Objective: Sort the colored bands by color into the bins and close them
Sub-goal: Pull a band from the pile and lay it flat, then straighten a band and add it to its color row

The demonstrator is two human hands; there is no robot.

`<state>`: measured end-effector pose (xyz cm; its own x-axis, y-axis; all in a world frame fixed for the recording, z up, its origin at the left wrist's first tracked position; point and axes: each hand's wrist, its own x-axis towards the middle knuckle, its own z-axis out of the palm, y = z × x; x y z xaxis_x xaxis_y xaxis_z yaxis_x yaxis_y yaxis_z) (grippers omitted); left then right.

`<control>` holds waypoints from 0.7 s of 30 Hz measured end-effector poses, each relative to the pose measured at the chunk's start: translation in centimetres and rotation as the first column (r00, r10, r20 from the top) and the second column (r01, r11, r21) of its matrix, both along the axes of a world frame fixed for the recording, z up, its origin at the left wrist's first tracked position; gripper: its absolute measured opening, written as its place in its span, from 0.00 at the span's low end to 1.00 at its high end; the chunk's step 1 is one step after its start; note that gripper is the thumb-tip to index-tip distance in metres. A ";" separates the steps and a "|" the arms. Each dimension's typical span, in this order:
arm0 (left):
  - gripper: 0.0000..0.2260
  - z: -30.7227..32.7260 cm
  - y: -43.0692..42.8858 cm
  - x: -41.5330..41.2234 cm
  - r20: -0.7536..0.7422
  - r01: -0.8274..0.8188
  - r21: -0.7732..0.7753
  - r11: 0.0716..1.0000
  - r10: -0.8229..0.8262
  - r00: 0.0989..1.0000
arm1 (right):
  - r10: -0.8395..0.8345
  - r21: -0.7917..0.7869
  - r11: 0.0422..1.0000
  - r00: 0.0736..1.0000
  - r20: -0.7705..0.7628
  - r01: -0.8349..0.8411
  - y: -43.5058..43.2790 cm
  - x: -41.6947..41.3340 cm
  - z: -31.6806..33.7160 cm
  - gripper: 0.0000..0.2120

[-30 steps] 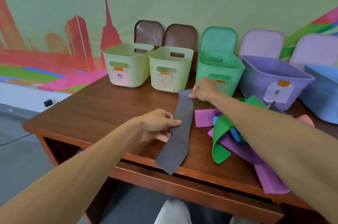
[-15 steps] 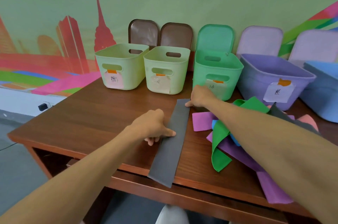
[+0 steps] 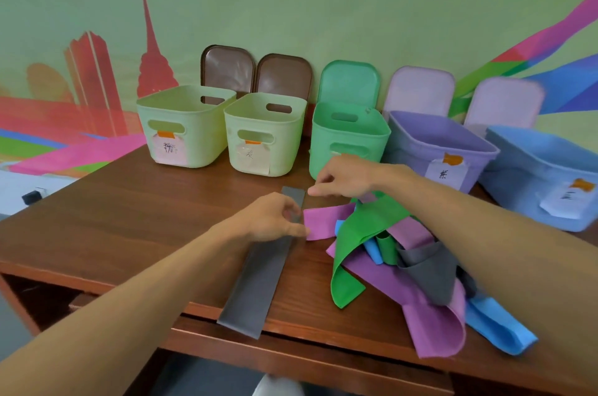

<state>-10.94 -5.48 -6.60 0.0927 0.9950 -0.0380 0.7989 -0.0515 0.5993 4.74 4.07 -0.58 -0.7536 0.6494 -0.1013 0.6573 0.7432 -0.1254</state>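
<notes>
The grey band (image 3: 259, 282) lies flat along the table (image 3: 129, 217), its near end overhanging the front edge. Our left hand (image 3: 271, 220) rests on its far half with fingers curled; we cannot tell whether it grips. Our right hand (image 3: 346, 177) hovers just past the far end, loosely curled, holding nothing. Other bands (image 3: 365, 227) are heaped to the right; open bins (image 3: 284, 143) stand behind.
</notes>
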 end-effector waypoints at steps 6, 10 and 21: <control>0.06 0.3 0.6 1.1 0.054 -0.019 0.111 0.994 0.013 0.998 | 0.053 -0.039 0.998 0.990 -0.131 -0.059 -0.4 1.8 -0.4 0.08; 0.05 1.7 0.5 1.3 0.145 -0.074 0.159 0.985 0.050 0.988 | 0.025 -0.071 0.996 0.960 -0.278 -0.047 -1.3 2.2 0.8 0.08; 0.09 7.1 1.1 5.4 0.543 -0.207 0.269 0.941 0.030 0.839 | -0.079 -0.005 0.996 0.859 -0.505 0.089 -2.4 7.4 4.4 0.03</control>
<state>-5.58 -4.41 0.49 -0.1091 0.9515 0.2875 0.3800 -0.2273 0.8966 12.16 1.67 3.80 -0.6409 0.7107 0.2901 0.5676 0.6932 -0.4443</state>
